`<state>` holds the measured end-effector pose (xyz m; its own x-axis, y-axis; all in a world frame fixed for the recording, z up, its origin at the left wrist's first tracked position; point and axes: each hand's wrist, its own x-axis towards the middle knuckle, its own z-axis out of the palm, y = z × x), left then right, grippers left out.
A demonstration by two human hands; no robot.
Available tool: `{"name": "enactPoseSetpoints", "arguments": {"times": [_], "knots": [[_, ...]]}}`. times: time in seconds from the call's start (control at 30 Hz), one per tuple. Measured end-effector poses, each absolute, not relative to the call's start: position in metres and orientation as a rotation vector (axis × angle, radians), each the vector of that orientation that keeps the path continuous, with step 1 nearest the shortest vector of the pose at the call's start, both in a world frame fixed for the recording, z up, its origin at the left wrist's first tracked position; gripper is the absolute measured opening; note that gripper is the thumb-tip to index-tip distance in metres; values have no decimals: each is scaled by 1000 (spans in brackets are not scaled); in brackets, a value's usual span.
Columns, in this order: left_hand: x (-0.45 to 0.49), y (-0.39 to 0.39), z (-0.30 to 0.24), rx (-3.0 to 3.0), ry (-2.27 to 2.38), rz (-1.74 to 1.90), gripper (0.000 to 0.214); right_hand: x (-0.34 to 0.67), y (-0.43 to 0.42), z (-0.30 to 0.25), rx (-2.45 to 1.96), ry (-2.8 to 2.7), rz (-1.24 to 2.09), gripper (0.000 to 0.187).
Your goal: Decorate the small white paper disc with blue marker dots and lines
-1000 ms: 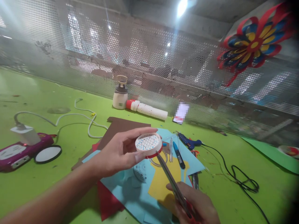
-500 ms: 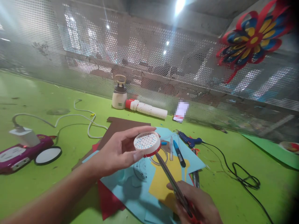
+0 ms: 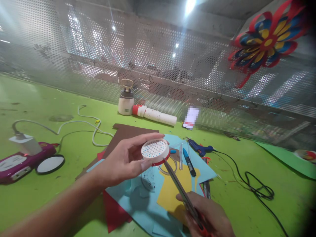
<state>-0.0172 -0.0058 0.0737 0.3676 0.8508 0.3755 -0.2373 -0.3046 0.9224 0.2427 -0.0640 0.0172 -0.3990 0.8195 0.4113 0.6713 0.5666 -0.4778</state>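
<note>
My left hand (image 3: 123, 161) pinches a round white lid (image 3: 155, 150) with a dotted, gridded top and a red strip round its lower edge, holding it above the papers. My right hand (image 3: 209, 217), at the bottom of the view, grips red-handled scissors (image 3: 181, 192). Their blade tips reach up to the lid's lower right edge, at the red strip. Under both hands lie sheets of light blue (image 3: 145, 204), yellow (image 3: 170, 194), red (image 3: 113, 210) and brown paper (image 3: 125, 133).
On the green table (image 3: 74, 151) lie pens (image 3: 189, 161), a blue glue gun (image 3: 199, 148) with a black cable (image 3: 256, 189), a white tube (image 3: 155, 116), a small bottle (image 3: 126, 98), a white charger and cord (image 3: 26, 143), a magenta device (image 3: 22, 161). Perforated metal screen behind, with a paper flower (image 3: 266, 39).
Almost nothing differs. The lid and scissors stay together; the view has shifted slightly.
</note>
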Motion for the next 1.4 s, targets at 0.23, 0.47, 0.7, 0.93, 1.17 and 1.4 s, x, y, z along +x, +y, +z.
{"name": "enactPoseSetpoints", "arguments": {"times": [0.23, 0.47, 0.7, 0.93, 1.17, 1.4], "knots": [[-19, -7, 74, 1497, 570, 1200, 49, 242, -66, 10, -1204, -2134, 244, 13], [-17, -6, 73, 1476, 538, 1218, 47, 243, -66, 7, -1181, -2217, 85, 16], [-18, -6, 72, 1479, 538, 1217, 47, 242, -65, 8, -1183, -2190, 89, 15], [-17, -5, 72, 1479, 548, 1215, 46, 241, -65, 0, -1179, -2141, 104, 15], [-16, -5, 71, 1478, 519, 1211, 46, 241, -64, -2, -1227, -2187, 48, 21], [-17, -4, 70, 1494, 497, 1224, 45, 241, -65, -3, -1180, -2179, -5, 17]]}}
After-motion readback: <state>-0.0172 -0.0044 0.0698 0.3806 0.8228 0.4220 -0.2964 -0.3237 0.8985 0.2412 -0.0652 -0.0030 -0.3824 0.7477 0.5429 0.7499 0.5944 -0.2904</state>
